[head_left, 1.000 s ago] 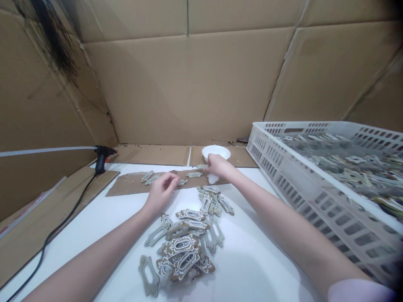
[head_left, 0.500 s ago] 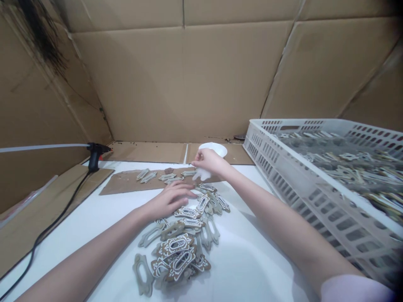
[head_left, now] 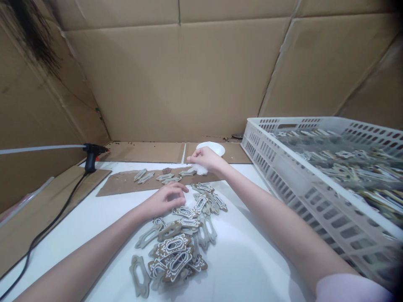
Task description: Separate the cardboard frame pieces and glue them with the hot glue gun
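Observation:
Ornate oval-holed pieces [head_left: 174, 247], some brown with white patterns and others plain grey, lie in a loose pile on the white table. My left hand [head_left: 166, 196] rests at the pile's back left edge, its fingers apart and nothing seen in them. My right hand [head_left: 204, 159] is in front of the white dish [head_left: 217, 147], thumb and fingers pinched together; anything between them is too small to make out. Under it is a white fluffy wad [head_left: 200, 169]. Several grey pieces [head_left: 145, 178] lie on a brown cardboard strip [head_left: 116, 184], near a small brown lump [head_left: 166, 170].
A large white plastic crate [head_left: 267, 151] full of similar pieces stands on the right. At the left a black glue gun [head_left: 91, 157] with a black cable [head_left: 52, 224] sits on cardboard. Cardboard walls [head_left: 217, 75] enclose the back and left side.
My left hand has lifted slightly and curled its fingers. My right hand has shifted a little left. A piece near the white wad now lies at a different angle. The whole view has shifted slightly.

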{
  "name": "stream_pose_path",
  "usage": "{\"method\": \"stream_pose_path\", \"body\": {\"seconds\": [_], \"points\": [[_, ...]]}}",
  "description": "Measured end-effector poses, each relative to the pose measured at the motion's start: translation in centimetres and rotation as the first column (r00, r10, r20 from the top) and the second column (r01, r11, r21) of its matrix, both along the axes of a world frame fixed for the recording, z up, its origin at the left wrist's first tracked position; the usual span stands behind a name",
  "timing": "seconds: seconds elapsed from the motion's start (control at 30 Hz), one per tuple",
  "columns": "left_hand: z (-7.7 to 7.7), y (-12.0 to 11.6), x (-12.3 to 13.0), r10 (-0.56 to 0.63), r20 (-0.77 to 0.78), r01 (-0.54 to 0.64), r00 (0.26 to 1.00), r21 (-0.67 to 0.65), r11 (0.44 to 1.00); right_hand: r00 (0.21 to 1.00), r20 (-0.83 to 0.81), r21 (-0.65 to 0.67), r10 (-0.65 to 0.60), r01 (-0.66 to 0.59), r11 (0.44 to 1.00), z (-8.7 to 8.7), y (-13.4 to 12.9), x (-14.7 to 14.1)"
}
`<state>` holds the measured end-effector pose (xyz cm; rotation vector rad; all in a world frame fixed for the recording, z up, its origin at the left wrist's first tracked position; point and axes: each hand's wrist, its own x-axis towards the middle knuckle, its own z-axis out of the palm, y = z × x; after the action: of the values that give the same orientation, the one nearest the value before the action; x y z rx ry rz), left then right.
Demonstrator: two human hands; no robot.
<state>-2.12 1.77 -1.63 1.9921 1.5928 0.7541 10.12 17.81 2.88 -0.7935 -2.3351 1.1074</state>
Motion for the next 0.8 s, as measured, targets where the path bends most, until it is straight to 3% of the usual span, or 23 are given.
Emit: {"method": "stream_pose_path", "body": {"seconds": [0.13,0.23,0.37,0.5,0.6,0.8], "points": [[0.3,0.4,0.1,0.064,-0.083,-0.050,0.995,0.157,0.986,0.995,-0.097,-0.070,-0.026,0.020,0.997,0.6,0.7,0.1],[1.1,1.6,0.7,0.041,-0.253,0.016,0.967,0.218,0.976,0.986,-0.158,-0.130,-0.056,0.036,0.991,0.8,1.1,0.0],[1.7,4.3,2.5,-0.062,-0.367,0.139,0.928,0.187,0.972,0.981,-0.176,-0.236,-0.081,0.038,0.971,0.1,1.1,-0.4],[1.1,6.2,3.4,-0.106,-0.387,0.173,0.916,0.143,0.974,0.983,-0.154,-0.342,-0.099,0.041,0.939,-1.3,1.1,-0.8],[0.5,6.3,3.3,-0.099,-0.359,0.158,0.928,0.139,0.978,0.983,-0.155,-0.380,-0.102,0.036,0.924,-1.8,1.2,-1.0],[0.7,4.6,2.6,0.067,-0.237,-0.011,0.969,0.230,0.973,0.985,-0.154,-0.386,-0.079,0.014,0.922,-1.4,1.2,-0.8]]}}
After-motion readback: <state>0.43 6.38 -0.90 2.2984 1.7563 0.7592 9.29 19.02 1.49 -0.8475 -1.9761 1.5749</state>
